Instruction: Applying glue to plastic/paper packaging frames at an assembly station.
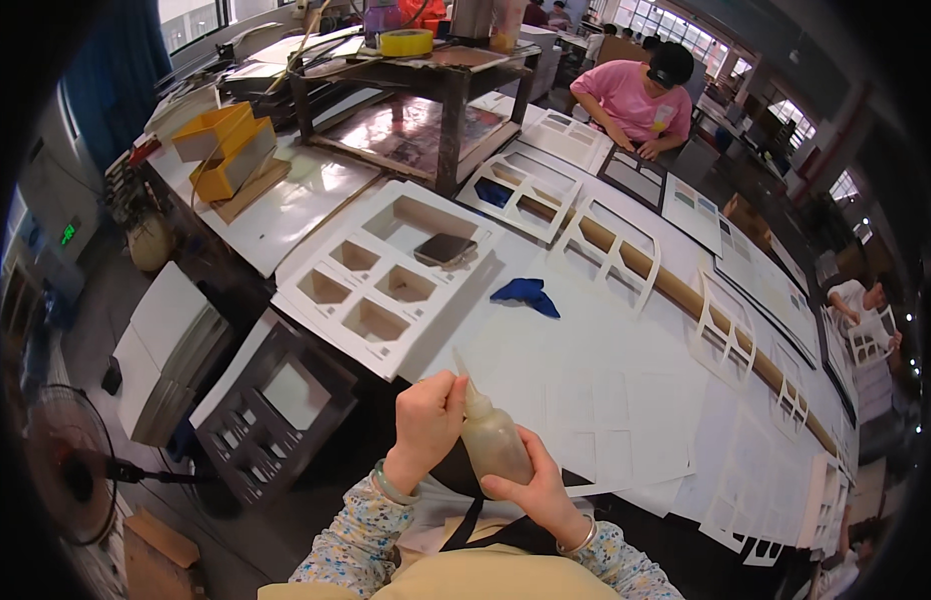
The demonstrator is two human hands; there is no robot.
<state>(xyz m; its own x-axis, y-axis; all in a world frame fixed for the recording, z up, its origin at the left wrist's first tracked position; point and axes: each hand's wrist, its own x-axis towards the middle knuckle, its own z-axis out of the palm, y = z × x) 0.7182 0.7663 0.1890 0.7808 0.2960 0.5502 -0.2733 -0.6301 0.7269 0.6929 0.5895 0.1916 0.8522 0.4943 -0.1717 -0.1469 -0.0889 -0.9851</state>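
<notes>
Close in front of my body I hold a cloudy plastic squeeze bottle (494,447) with a thin pointed nozzle. It is tilted, nozzle up and toward the left. My right hand (541,492) is wrapped round the lower body of the bottle. The fingers of my left hand (428,418) pinch the neck just below the nozzle tip. Beyond my hands lies a stack of white die-cut frames (311,318) with several openings, and a dark phone (445,249) rests on it. A crumpled blue cloth (527,297) sits on the white table (486,340) to its right.
White window frames (611,250) lie along a long brown tube (676,293). Yellow boxes (226,150) and a metal stand (451,130) occupy the far left. A fan (78,470) and black trays (271,420) are at left. A co-worker in pink (636,100) works across the table.
</notes>
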